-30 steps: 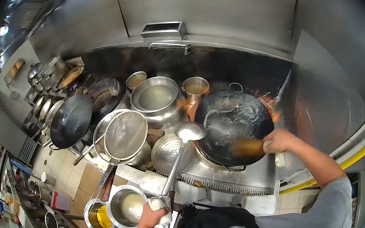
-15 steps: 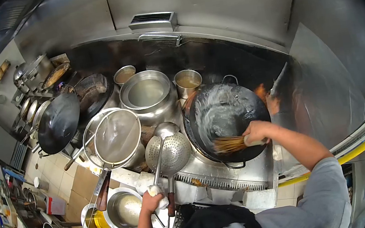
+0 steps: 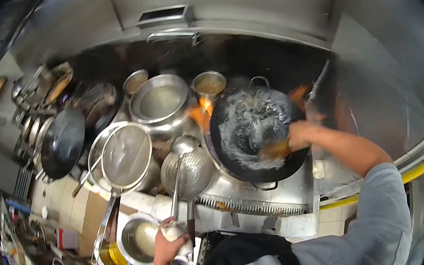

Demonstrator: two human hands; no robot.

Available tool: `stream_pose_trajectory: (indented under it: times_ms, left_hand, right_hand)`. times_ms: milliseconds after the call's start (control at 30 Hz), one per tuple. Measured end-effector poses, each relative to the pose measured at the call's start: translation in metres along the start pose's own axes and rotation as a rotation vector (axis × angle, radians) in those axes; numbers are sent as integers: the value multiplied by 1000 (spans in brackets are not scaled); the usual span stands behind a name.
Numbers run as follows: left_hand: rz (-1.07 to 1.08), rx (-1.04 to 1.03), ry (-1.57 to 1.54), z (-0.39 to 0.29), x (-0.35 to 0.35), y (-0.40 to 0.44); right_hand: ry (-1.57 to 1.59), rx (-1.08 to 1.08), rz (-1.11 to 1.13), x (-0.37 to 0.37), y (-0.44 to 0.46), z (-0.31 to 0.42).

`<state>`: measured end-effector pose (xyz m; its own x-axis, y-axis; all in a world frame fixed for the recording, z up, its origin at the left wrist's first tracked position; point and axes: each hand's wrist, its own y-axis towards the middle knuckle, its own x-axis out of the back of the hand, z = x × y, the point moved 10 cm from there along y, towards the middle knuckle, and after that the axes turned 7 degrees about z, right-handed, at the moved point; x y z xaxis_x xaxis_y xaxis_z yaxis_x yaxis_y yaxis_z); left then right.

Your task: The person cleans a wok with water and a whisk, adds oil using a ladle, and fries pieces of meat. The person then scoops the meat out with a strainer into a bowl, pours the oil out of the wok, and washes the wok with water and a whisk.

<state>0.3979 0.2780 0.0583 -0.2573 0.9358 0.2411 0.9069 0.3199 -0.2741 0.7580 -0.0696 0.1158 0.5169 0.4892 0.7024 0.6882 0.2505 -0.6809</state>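
My right hand (image 3: 302, 135) is closed round a bamboo wok brush (image 3: 275, 150), its bristles blurred in the water near the front right of a black wok (image 3: 234, 168). Churning, splashing water (image 3: 257, 109) swirls inside the wok. My left hand (image 3: 169, 243) grips the handle end of a steel ladle (image 3: 185, 145), where a white cloth (image 3: 174, 230) is bunched. The ladle's bowl rests over or just above a perforated strainer (image 3: 192, 174), whose own handle runs down beside my left hand.
Flames (image 3: 200, 115) rise at the wok's left edge. A large steel pot (image 3: 185, 90) stands behind. At left are a mesh sieve (image 3: 127, 157) and another black wok (image 3: 63, 144). Close to my left hand sit a pot of pale liquid (image 3: 145, 238) and a pot of yellow oil (image 3: 115, 257).
The brush has moved through the wok with my right hand, and the water is splashing more. Flames have flared at the wok's left. The whole view has shifted slightly.
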Motion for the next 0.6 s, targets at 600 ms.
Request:
stream_pose_trajectory:
  times_ms: [600]
  left_hand:
    - [348, 68, -987, 15, -141, -23]
  right_hand:
    - [83, 124, -408, 15, 90, -24]
